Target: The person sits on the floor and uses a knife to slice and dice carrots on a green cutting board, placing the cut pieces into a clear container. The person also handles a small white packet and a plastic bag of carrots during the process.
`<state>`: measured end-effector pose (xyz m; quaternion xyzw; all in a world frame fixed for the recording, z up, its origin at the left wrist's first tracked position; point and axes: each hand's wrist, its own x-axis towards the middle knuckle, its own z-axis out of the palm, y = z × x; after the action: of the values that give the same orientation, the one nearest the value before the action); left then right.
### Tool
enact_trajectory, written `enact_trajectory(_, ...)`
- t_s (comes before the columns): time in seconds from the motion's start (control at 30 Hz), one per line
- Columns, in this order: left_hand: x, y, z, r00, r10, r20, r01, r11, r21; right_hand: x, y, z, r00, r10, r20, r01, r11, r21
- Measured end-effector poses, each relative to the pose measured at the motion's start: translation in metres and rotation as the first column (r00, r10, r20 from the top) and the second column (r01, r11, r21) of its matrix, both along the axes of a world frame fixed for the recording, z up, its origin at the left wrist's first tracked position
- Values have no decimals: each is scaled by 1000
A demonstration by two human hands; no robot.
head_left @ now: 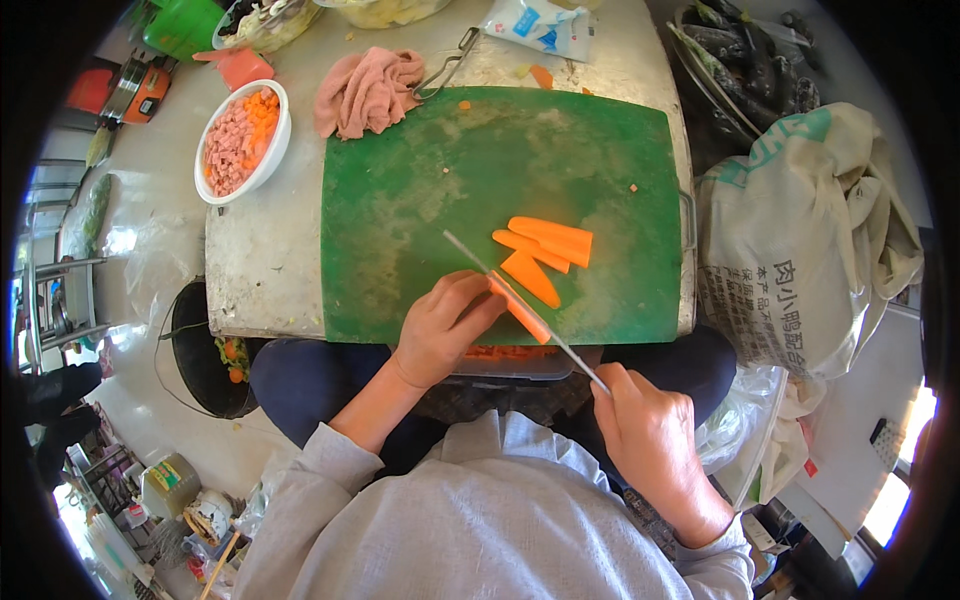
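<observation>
My right hand (pixel 649 420) grips the handle end of a knife (pixel 466 251), seen nearly edge-on and slanting up to the left over a green cutting board (pixel 405 225). Beside the blade, near the board's front edge, lies a piece of carrot (pixel 531 319), and the fingers of my left hand (pixel 450 322) press on its upper end. Several cut carrot pieces (pixel 551 236) rest just beyond, right of the blade. At the left, a white bowl (pixel 283 139) holds diced pink meat and diced carrot. Under the board's front edge, a clear plastic container (pixel 517 367) with orange bits shows partly.
A pink cloth (pixel 371 90) and metal tongs (pixel 450 67) lie at the board's far left corner. Behind it is a plastic packet (pixel 540 28). A black bucket (pixel 196 352) stands low at left. At right are a woven sack (pixel 795 247) and a basin of eggplants (pixel 679 52).
</observation>
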<state>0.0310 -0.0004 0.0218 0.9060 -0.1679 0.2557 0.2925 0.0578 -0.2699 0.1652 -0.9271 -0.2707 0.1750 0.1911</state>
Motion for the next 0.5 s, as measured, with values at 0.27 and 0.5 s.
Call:
enact_trajectory(0.27, 2, 0, 4, 1000, -8, 16, 8, 1000, 8, -10, -2, 4, 997, -2, -79, -3, 998, -67)
enact_trajectory(0.5, 2, 2, 2, 999, -32, -3, 32, 999, -30, -1, 8, -10, 996, 33, -87, -39, 997, -63)
